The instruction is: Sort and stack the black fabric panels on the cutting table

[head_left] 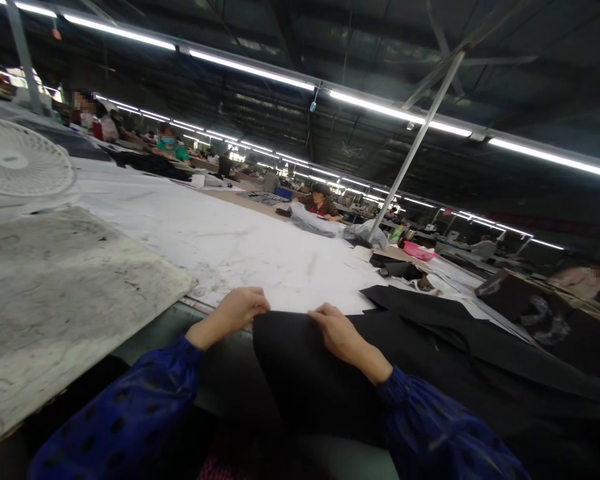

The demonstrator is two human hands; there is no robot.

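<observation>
A dark piece of fabric [300, 360] hangs over the near edge of the white-covered table, its top edge stretched between my hands. My left hand [237, 310] pinches the upper left corner. My right hand [337, 337] grips the same edge further right, thumb and fingers closed on it. Below my hands the cloth drops toward my lap, where its lower part is lost in shadow. More black fabric pieces [430, 310] lie in a loose, overlapping heap to the right of my right hand; I cannot tell whether the held piece joins them.
White sheeting [240, 243] covers the long table ahead. A stained pale board [70, 287] and a white fan [20, 160] stand at left. A slanting metal post [415, 147] rises beyond, near a pink basin [420, 251]. A co-worker [320, 203] sits across the table.
</observation>
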